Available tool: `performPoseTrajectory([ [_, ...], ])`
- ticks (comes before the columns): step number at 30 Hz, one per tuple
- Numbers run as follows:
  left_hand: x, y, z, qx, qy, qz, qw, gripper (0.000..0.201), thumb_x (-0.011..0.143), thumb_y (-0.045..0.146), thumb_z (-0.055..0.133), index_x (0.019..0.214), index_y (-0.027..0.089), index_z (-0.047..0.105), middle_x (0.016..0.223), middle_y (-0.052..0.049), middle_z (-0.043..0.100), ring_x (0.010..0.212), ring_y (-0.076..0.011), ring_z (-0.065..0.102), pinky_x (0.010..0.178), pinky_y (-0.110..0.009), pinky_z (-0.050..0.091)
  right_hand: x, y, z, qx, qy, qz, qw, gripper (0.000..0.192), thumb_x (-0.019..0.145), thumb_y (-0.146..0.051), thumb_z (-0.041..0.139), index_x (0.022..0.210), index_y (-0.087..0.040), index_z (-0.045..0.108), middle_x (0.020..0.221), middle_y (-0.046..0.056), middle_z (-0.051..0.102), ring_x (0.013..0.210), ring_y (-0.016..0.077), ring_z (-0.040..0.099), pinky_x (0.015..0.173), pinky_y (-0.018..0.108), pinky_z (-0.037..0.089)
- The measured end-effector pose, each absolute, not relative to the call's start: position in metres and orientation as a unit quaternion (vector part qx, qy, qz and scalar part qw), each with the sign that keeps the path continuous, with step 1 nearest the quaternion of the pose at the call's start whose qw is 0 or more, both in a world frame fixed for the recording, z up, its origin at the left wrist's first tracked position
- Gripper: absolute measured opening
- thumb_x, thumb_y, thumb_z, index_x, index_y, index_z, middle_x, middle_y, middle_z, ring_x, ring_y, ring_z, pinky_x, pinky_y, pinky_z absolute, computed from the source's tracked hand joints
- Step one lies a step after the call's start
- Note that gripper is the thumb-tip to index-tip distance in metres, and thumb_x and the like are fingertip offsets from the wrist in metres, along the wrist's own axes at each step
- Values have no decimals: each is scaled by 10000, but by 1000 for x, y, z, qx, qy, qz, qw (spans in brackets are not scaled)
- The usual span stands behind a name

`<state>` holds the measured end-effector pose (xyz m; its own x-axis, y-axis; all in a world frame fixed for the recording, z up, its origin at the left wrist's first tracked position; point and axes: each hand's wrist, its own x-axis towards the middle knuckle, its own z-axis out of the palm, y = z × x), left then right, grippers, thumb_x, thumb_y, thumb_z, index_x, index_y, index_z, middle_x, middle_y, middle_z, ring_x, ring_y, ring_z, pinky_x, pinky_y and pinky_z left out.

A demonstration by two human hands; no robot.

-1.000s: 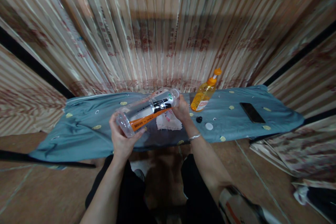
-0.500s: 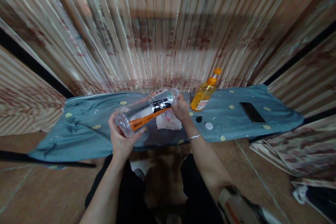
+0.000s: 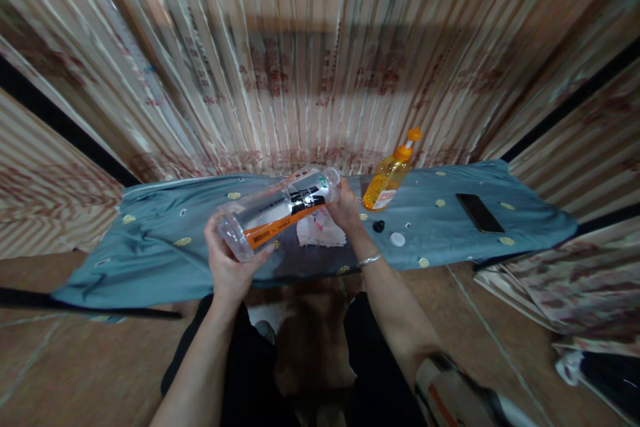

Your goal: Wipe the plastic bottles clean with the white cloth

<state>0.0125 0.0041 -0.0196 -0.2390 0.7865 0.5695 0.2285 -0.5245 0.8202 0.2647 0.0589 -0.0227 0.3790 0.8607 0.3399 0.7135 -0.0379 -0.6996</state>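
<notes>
Two hands gripping clear cylindrical plastic bottle (image 3: pixel 277 211), left hand (image 3: pixel 230 267) base, right hand (image 3: pixel 346 208) neck

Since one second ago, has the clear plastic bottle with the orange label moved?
No. The clear plastic bottle with the orange label keeps its place beside the orange soap bottle.

Home rm: striped curtains (image 3: pixel 310 67), low bench w/ blue cloth (image 3: pixel 160 247), phone (image 3: pixel 479 212).

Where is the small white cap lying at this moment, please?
In the head view the small white cap lies on the blue cloth, right of centre, beside the small black cap and just in front of the orange bottle.
</notes>
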Motion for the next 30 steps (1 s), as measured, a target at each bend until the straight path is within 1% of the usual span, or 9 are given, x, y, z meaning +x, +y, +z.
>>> performPoseTrajectory([
  [6,12,3,-20,579,441,652,209,952,521,430,1005,1331,229,549,1353,-144,615,1268,-335,633,1153,-494,527,266,61,-27,-713,-553,81,422,315,970,-305,636,1236,-144,587,1092,191,801,1043,336,781,881,419,610],
  [10,12,3,-20,581,439,654,205,954,524,446,1007,1334,230,553,1354,-144,617,1284,-349,629,1178,-523,506,266,62,-29,-708,-556,74,430,297,968,-304,630,1222,-158,579,1071,180,798,1013,328,781,859,417,612],
  [17,13,4,-20,580,432,657,214,950,525,452,1010,1328,233,553,1353,-145,619,1263,-340,642,1161,-516,524,266,63,-29,-708,-555,77,429,265,951,-276,612,1186,-159,576,1074,177,793,1028,330,783,869,431,610],
  [23,13,3,-20,570,445,651,229,976,514,475,1010,1336,241,539,1369,-138,605,1304,-357,624,1187,-528,503,267,62,-28,-705,-559,82,428,295,947,-277,603,1213,-154,572,1084,179,797,1034,331,780,884,432,602],
  [26,13,3,-19,570,450,648,228,981,506,488,1009,1330,247,535,1371,-136,607,1292,-347,628,1180,-517,510,266,62,-26,-715,-556,83,416,306,951,-280,602,1223,-143,572,1076,187,799,1030,340,781,888,441,600],
  [30,14,3,-18,572,446,651,222,963,517,506,1004,1320,244,539,1360,-147,611,1281,-348,628,1165,-521,524,266,61,-26,-709,-559,82,421,319,944,-283,622,1226,-143,574,1094,188,797,1050,340,779,891,441,604],
])
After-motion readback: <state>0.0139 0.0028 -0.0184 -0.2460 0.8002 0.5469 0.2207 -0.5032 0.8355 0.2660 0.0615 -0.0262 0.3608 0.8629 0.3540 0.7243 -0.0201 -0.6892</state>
